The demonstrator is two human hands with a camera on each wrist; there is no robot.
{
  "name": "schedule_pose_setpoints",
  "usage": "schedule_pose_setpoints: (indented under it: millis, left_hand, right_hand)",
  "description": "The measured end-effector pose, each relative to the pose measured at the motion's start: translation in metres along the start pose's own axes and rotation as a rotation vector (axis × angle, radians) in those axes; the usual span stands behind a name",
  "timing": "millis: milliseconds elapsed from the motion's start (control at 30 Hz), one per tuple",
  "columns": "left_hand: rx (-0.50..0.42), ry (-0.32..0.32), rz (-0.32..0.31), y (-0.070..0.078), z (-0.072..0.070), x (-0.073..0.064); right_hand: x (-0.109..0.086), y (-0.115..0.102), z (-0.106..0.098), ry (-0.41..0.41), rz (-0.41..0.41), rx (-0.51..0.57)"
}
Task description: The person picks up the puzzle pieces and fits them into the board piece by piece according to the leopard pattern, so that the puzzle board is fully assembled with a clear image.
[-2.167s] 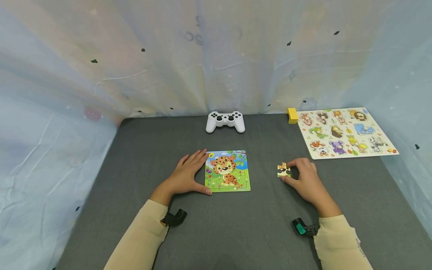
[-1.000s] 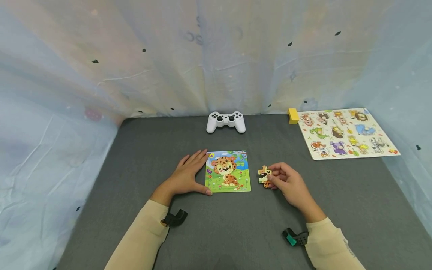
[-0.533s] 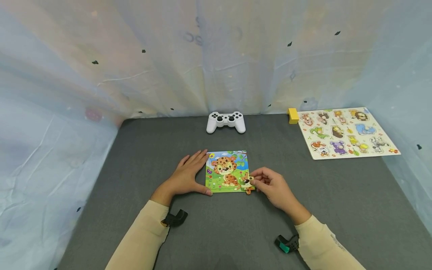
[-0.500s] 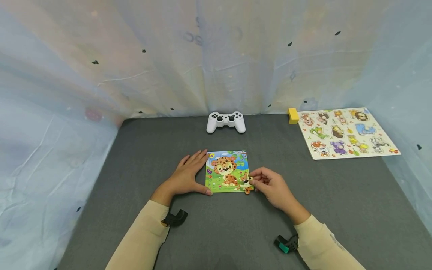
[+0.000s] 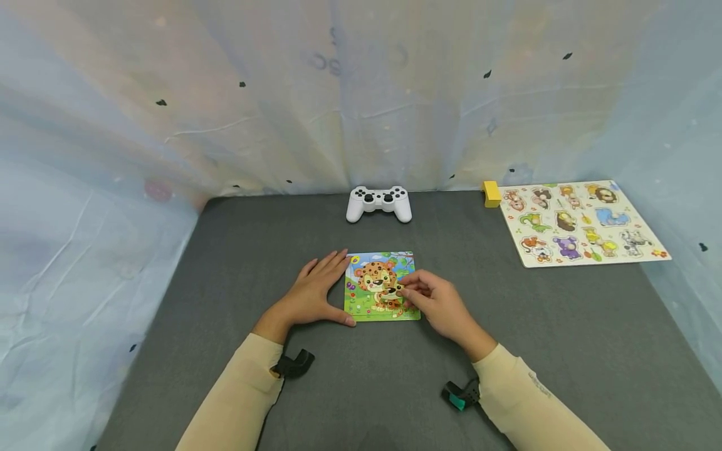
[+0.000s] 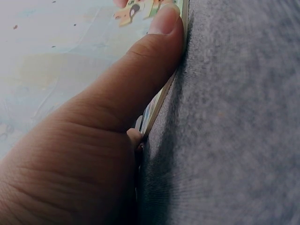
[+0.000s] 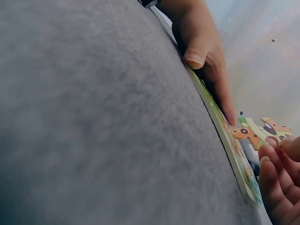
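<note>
A square jigsaw puzzle board (image 5: 359, 309) with a spotted leopard cub in a green meadow lies flat before me. My left hand (image 5: 309, 293) rests at its left side, fingers fairly straight toward the top left corner and thumb on the bottom left corner. My right hand (image 5: 442, 305) pinches a jigsaw piece (image 5: 391, 293) between thumb and fingertips, over the board's right half. In the right wrist view the piece (image 7: 257, 133) is held tilted above the board's surface (image 7: 220, 123), with orange, cream and green parts. The left wrist view shows my left thumb (image 6: 150, 54) pressing the board's edge.
A white game controller (image 5: 378, 204) lies at the back of the dark grey table (image 5: 271, 238). At the back right are a yellow block (image 5: 492, 194) and a large animal puzzle board (image 5: 583, 222). A pale patterned curtain (image 5: 361, 94) surrounds the table.
My right hand has carried the jigsaw piece leftward from the bare table to the board's lower right corner, then further over the leopard picture. My left hand has stayed in place.
</note>
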State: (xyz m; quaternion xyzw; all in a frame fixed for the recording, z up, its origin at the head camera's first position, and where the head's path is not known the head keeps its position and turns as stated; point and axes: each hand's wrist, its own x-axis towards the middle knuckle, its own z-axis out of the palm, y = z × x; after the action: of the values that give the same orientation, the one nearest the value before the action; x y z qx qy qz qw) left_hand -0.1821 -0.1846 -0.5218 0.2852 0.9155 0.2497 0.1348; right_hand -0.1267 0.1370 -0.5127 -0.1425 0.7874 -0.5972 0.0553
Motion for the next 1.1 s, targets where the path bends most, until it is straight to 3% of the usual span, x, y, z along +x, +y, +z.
schedule_pose_setpoints:
  millis: [333,700,900,1000,1100]
  left_hand:
    - [0.008,0.005,-0.001,-0.001,0.001,0.001]
    - [0.021,0.0,-0.012,0.001,-0.001,0.0]
    - [0.013,-0.002,-0.01,0.001,-0.002,-0.001]
    - [0.008,0.0,-0.005,0.0,-0.001,-0.001]
    - [0.016,0.0,-0.004,0.0,0.0,-0.001]
  right_hand:
    - [0.021,-0.002,0.014,0.024,0.035,0.032]
    - [0.026,-0.002,0.017,0.043,0.067,-0.093]
    - [0.024,-0.001,0.017,0.053,0.032,-0.094]
    - [0.022,-0.002,0.018,0.068,-0.036,-0.176]
    - [0.017,-0.005,0.02,0.044,-0.141,-0.379]
